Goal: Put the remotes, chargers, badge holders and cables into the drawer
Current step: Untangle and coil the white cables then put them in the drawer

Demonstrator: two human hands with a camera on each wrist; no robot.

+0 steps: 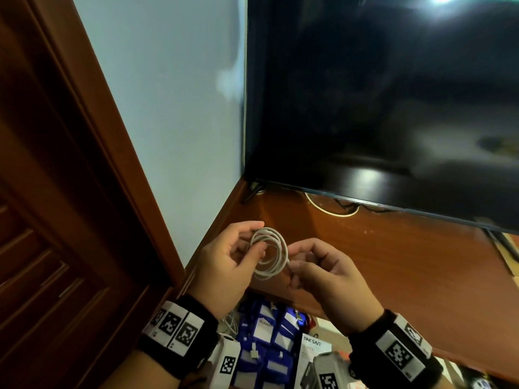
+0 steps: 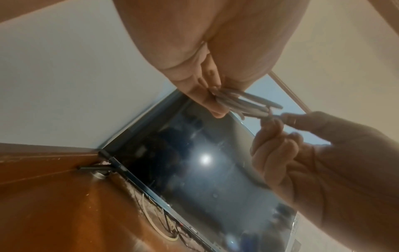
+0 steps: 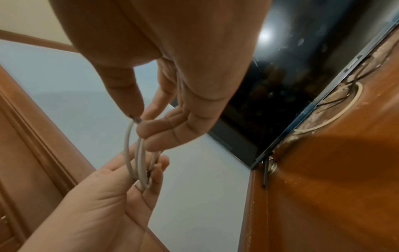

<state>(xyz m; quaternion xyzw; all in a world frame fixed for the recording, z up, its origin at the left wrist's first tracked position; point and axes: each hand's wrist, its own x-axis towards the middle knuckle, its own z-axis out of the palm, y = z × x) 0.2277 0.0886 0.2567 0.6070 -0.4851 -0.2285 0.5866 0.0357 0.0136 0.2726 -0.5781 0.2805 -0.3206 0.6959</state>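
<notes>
Left hand (image 1: 224,265) pinches coiled white cable (image 1: 269,253) at its left side, right hand (image 1: 323,272) pinching cable end, both above table's (image 1: 393,262) front-left corner.

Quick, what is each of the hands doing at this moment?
Left hand: closed, holding the coiled white cable by its loops.
Right hand: closed, pinching the cable's end at the coil's right side.

Both hands raised close together, left hand (image 1: 224,262) and right hand (image 1: 323,273) fingers curled, pinching.
</notes>
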